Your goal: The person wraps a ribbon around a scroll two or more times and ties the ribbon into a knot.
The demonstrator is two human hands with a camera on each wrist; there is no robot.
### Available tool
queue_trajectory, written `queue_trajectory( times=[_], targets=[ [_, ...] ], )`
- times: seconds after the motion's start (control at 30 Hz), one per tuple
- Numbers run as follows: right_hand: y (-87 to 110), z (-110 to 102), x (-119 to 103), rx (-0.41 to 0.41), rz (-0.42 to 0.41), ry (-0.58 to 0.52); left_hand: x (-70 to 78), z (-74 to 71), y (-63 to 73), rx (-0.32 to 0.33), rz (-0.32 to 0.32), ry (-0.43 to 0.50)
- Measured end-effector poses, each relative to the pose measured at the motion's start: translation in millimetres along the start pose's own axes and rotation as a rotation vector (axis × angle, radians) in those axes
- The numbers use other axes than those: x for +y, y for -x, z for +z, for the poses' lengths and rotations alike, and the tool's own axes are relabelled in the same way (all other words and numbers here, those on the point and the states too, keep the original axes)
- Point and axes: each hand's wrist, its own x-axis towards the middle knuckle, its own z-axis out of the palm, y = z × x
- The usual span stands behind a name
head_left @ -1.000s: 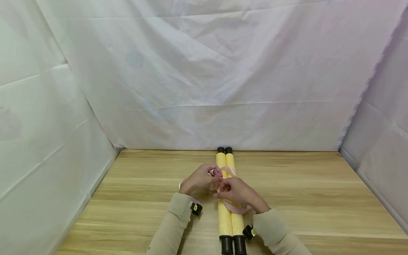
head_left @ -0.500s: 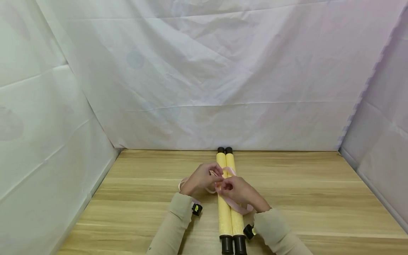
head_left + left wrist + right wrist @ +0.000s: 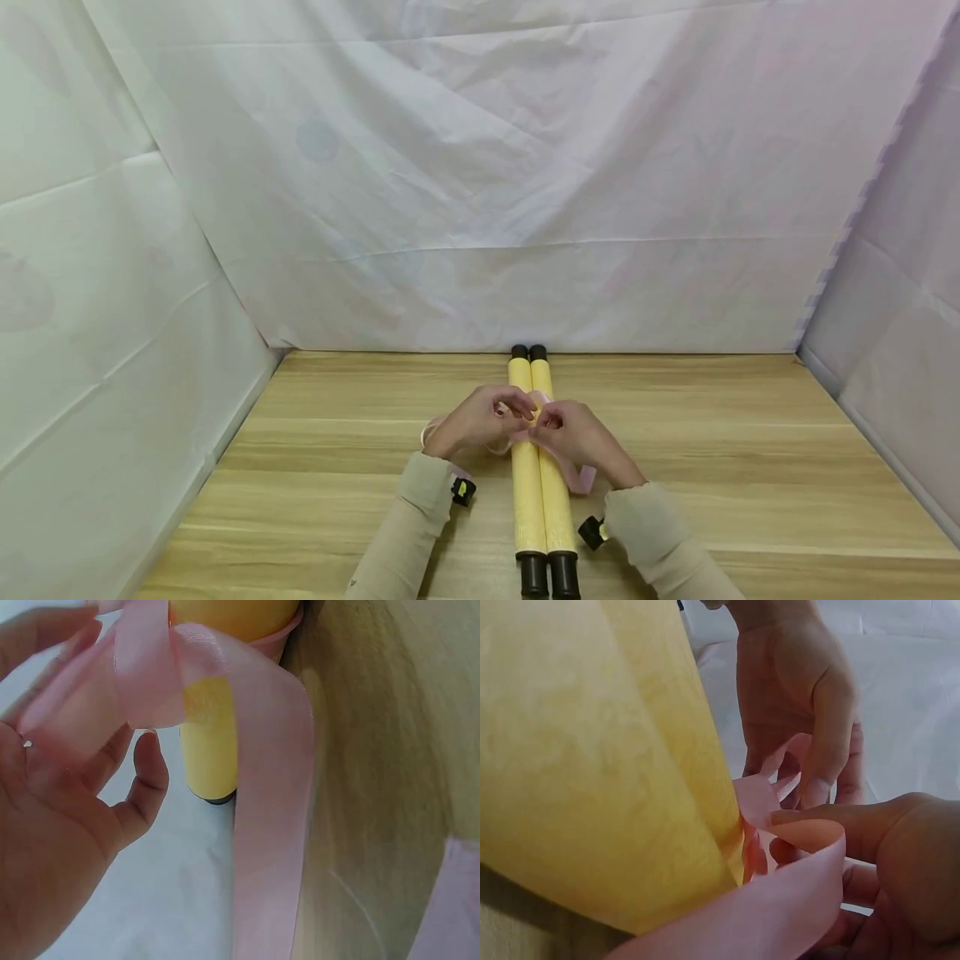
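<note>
Two yellow rolls (image 3: 528, 508) with black end caps lie side by side, pointing away from me. A pink satin ribbon (image 3: 271, 795) passes around them about midway. My left hand (image 3: 480, 418) pinches a looped part of the ribbon just above the rolls. Opposite it, my right hand (image 3: 576, 433) pinches another part between thumb and fingers, the fingertips of both hands close together. In the right wrist view the ribbon (image 3: 780, 900) bends in a fold over the right fingers, beside the yellow surface. One tail hangs straight down in the left wrist view.
The rolls lie on a wood-grain table (image 3: 337, 483). A white cloth backdrop (image 3: 480, 208) stands right behind their far ends, with more cloth at both sides. Small black wrist cameras (image 3: 462, 492) sit at both sleeves. More ribbon lies by the left wrist.
My right hand has moved slightly away and to the right, drawing the ribbon with it; the ribbon part near the right wrist has shifted. My left hand stays nearly in place.
</note>
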Motion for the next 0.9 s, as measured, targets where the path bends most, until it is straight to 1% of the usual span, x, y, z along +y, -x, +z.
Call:
queue_trajectory(
  times=[0.13,0.27,0.37,0.6,0.7,0.8,0.87,0.9],
  targets=[
    [-1.4,-2.0,4.3,0.036,0.012,-0.014,2.0,1.2,-0.7,-0.008,-0.005,-0.008],
    [-1.9,-3.3,7.2,0.05,0.017,-0.057,2.4,3.3,-1.6,0.007,-0.052,-0.036],
    [-2.1,-3.7,8.4,0.047,0.023,-0.083,2.2,5.0,-2.9,0.017,-0.067,-0.082],
    [-1.1,-7.1,9.6,0.043,0.021,-0.101,7.2,9.8,-4.8,0.01,-0.035,-0.2],
    [0.0,-10.6,9.5,0.052,0.024,-0.12,9.5,12.1,-5.8,0.005,-0.007,-0.276],
    [-0.1,-13.5,9.9,0.076,0.032,-0.137,10.2,13.3,-7.3,0.011,0.018,-0.34],
    [-1.4,-14.2,10.9,0.099,0.045,-0.137,9.8,13.3,-8.2,0.018,0.016,-0.359],
    [-2.3,-14.2,11.5,0.112,0.057,-0.148,9.4,13.0,-8.7,0.024,0.013,-0.354]
  ],
)
